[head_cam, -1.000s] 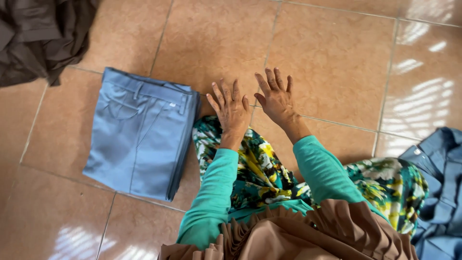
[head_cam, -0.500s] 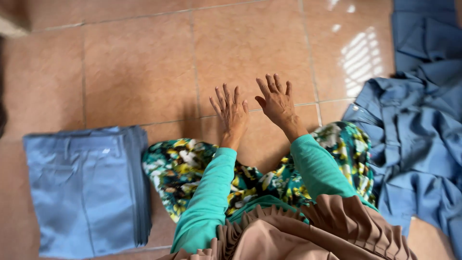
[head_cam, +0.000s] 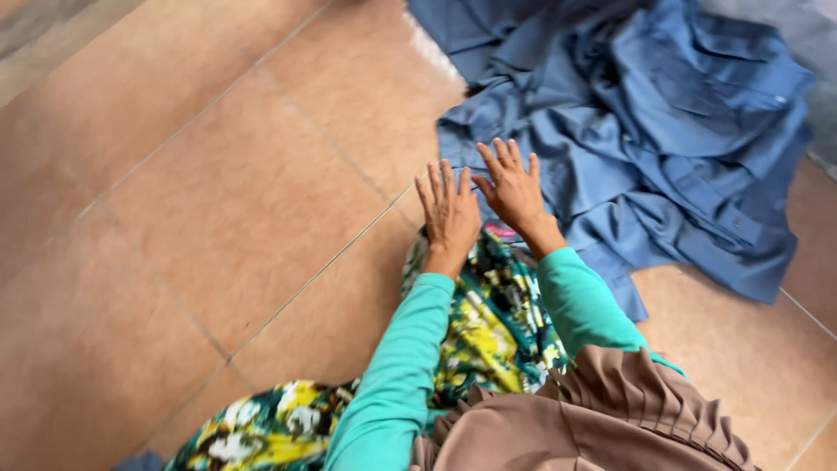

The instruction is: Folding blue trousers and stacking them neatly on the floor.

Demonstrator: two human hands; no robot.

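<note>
My left hand [head_cam: 451,210] and my right hand [head_cam: 513,186] are stretched out side by side, fingers spread, holding nothing. Both arms wear teal sleeves. The right hand hovers over the near edge of a crumpled heap of blue garments [head_cam: 663,131] on the tiled floor; whether it touches the cloth is unclear. The left hand is just left of that heap, above the bare tile. Under my forearms lies a green, yellow and white floral cloth [head_cam: 493,327].
The floor is glossy orange-brown tile [head_cam: 218,201] with grout lines. A brown pleated fabric [head_cam: 593,419] covers the bottom right. A grey strip [head_cam: 44,26] runs along the top left corner.
The view has swung to the right: the folded blue trousers have slid out of frame on the left and the blue heap now fills the upper right. Both hands stay open and empty.
</note>
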